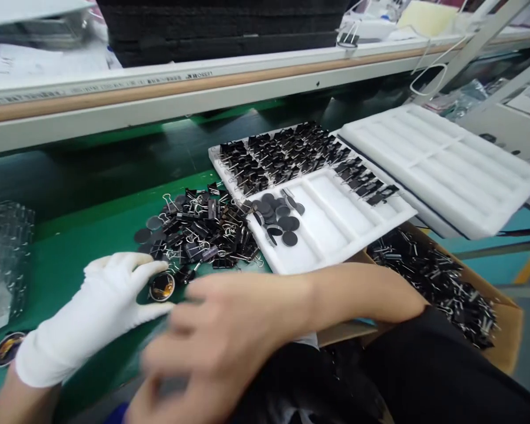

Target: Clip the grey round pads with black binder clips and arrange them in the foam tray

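My left hand, in a white glove, has its thumb and fingers around a small round piece with a dark, orange-marked face. My right hand is bare and blurred by motion, in front of and to the right of that piece; its fingers are curled, and what lies between them cannot be made out. Behind both hands lies a heap of black binder clips, with dark discs at its left side. Another round piece is on the green table beside my left wrist.
A white foam tray holds dark discs and rows of clips. Further right are an unfilled white tray and a cardboard box of clips. Clear plastic trays stand left, below a shelf edge.
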Demonstrator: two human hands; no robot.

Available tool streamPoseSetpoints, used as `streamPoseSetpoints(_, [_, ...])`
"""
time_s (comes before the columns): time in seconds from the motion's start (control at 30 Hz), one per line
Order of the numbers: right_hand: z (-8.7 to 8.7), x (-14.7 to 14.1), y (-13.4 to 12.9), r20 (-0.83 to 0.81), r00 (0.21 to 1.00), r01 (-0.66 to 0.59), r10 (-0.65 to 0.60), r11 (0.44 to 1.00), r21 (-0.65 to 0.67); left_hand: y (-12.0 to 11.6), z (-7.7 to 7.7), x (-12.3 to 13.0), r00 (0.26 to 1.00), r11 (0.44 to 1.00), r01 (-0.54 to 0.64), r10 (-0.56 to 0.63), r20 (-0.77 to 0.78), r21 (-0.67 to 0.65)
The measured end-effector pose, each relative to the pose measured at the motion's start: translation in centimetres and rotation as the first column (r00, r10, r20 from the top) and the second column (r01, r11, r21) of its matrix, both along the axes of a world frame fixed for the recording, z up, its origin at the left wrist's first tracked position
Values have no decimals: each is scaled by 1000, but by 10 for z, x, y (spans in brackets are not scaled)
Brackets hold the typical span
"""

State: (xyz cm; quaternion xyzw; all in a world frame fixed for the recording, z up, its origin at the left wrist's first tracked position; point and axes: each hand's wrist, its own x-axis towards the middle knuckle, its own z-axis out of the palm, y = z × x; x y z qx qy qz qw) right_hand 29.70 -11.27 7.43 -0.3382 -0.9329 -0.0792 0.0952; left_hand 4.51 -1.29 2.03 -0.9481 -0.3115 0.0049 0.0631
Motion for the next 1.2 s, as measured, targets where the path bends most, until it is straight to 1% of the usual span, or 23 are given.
streamPoseSetpoints(0.03, [-5,17,7,-34,997,-61,63,997,50,-2,0,-2,999,1000,23,-23,29,-2])
streamPoseSetpoints(0.07, [-13,39,13,-86,995,-50,60,992,114,-4,-1,-2,996,998,58,-57,61,-6])
streamPoseSetpoints(0.1, [-22,64,18,-104,989,121,-107,983,138,-6,-3,-2,991,995,101,-99,94,-8])
streamPoseSetpoints(0.13, [-33,90,23,-149,938,334,-314,932,140,-9,-5,1,981,989,150,-149,126,-4])
streamPoseSetpoints(0.17, [-44,118,25,-174,844,527,-508,845,91,-11,-9,4,968,979,204,-202,150,3])
streamPoseSetpoints(0.2, [-56,143,27,-174,757,641,-629,767,18,-14,-12,9,953,967,254,-253,164,16])
streamPoseSetpoints(0.23, [-67,166,27,-156,712,686,-684,726,-52,-17,-16,15,940,954,298,-299,166,26])
streamPoseSetpoints(0.27, [-77,186,27,-153,688,696,-710,704,-139,-20,-19,22,928,942,332,-335,166,43])
streamPoseSetpoints(0.3, [-86,200,27,-179,669,686,-721,692,-225,-23,-22,29,919,933,355,-360,161,58])
streamPoseSetpoints(0.33, [-92,211,26,-216,654,669,-725,688,-283,-26,-24,36,916,928,367,-373,150,68])
streamPoseSetpoints(0.4, [-100,221,25,-295,627,637,-721,693,-337,-31,-27,50,922,929,364,-370,115,71])
streamPoseSetpoints(0.5, [-99,213,18,-389,597,640,-702,709,-296,-39,-29,67,946,946,323,-324,15,30])
streamPoseSetpoints(0.6, [-85,181,-2,-507,529,657,-680,707,-263,-45,-30,77,966,966,258,-258,-32,-11])
streamPoseSetpoints(0.67, [-74,148,-22,-556,501,609,-663,727,-318,-46,-31,78,974,974,226,-226,-28,-22])
streamPoseSetpoints(0.73, [-67,108,-42,-569,500,496,-653,754,-431,-46,-33,74,981,981,193,-193,-11,-6])
streamPoseSetpoints(0.77, [-67,88,-49,-573,496,427,-652,758,-492,-45,-35,71,985,985,174,-174,5,14])
streamPoseSetpoints(0.83, [-73,51,-57,-566,504,293,-652,746,-598,-46,-38,65,989,989,136,-138,48,57])
streamPoseSetpoints(0.87, [-80,36,-57,-558,509,250,-655,733,-632,-46,-40,63,990,990,121,-125,67,70])
streamPoseSetpoints(0.93, [-94,15,-52,-528,540,217,-655,715,-665,-49,-44,61,990,992,99,-107,95,79])
streamPoseSetpoints(1.0, [-108,6,-46,-475,585,256,-657,706,-661,-53,-46,62,990,994,74,-83,111,83])
streamPoseSetpoints(1.07, [-116,4,-42,-418,620,333,-664,705,-626,-56,-47,64,990,994,54,-65,127,92])
streamPoseSetpoints(1.13, [-120,5,-42,-374,639,404,-672,708,-580,-58,-47,66,987,994,45,-59,147,95])
streamPoseSetpoints(1.2, [-121,5,-45,-336,659,445,-672,710,-546,-58,-49,66,984,995,45,-59,168,86])
